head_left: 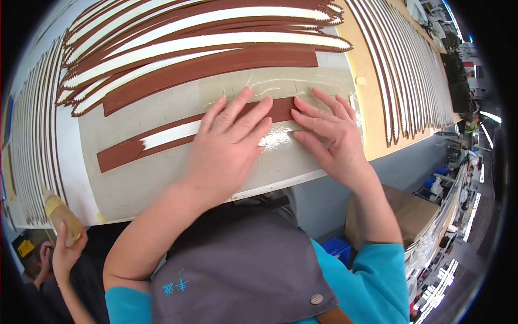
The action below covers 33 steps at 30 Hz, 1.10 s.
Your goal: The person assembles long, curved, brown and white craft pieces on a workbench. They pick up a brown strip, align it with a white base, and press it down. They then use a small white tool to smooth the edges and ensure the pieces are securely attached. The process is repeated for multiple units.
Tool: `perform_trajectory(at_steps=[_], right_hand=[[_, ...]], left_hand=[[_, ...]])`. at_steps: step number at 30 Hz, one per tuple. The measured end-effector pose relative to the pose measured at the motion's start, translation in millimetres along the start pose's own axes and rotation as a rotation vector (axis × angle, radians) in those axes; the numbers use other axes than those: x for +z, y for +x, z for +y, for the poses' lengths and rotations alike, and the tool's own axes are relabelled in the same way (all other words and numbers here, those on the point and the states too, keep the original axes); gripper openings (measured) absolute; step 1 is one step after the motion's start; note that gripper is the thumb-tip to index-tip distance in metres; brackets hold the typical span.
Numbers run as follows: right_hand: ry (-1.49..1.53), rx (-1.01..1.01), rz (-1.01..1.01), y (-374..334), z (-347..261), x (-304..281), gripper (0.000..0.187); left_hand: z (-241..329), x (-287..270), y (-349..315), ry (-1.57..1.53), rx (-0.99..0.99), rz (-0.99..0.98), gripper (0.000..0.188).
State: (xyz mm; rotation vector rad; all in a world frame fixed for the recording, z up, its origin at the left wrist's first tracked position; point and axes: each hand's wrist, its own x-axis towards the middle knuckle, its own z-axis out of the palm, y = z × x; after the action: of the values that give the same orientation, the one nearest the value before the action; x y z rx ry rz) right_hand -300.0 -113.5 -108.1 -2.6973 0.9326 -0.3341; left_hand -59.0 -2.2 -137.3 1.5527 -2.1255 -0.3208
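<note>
Two bare hands are working on one brown strip (121, 156), which is lying across the grey work surface (140, 189) just in front of the person; one white band (170, 135) is running along its middle. The left hand (224, 146) is resting on the strip, its fingers spread and clamping nothing. The right hand (337, 140) is touching the strip's right end with its fingertips, the thumb standing apart from the fingers. Beyond them, one pile of brown-and-white strips (205, 46) is lying, too overlapped to count exactly. Two rows of narrow strips are flanking it, one right (394, 65), one left (46, 108). At lower left, one co-worker's hand (67, 254) is holding one yellowish bottle (63, 216).
</note>
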Motion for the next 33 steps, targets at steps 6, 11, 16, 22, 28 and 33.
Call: perform_trajectory(at_steps=[6,11,16,22,28,33], right_hand=[[0.199,0.102,0.184,32.0,-4.5,6.2,0.041],[0.120,0.057,0.114,48.0,-4.2,6.5,0.034],[0.210,0.088,0.120,44.7,-5.1,7.5,0.028],[0.066,-0.011,0.311,18.2,9.0,25.5,0.040],[0.036,0.086,0.163,-15.5,-0.4,25.1,0.060],[0.009,0.104,0.126,-17.1,-8.4,21.1,0.059]], left_hand=[[-29.9,-22.3,-10.7,-0.103,-0.135,0.195,0.029],[-17.0,-21.7,12.6,-0.030,-0.198,0.200,0.027],[-23.2,-20.8,18.8,-0.014,-0.170,0.143,0.026],[-10.2,-14.2,10.0,0.141,-0.127,0.155,0.031],[2.1,-0.5,-10.4,0.183,-0.171,0.125,0.045],[-1.9,1.9,-10.6,0.161,-0.185,0.137,0.043]])
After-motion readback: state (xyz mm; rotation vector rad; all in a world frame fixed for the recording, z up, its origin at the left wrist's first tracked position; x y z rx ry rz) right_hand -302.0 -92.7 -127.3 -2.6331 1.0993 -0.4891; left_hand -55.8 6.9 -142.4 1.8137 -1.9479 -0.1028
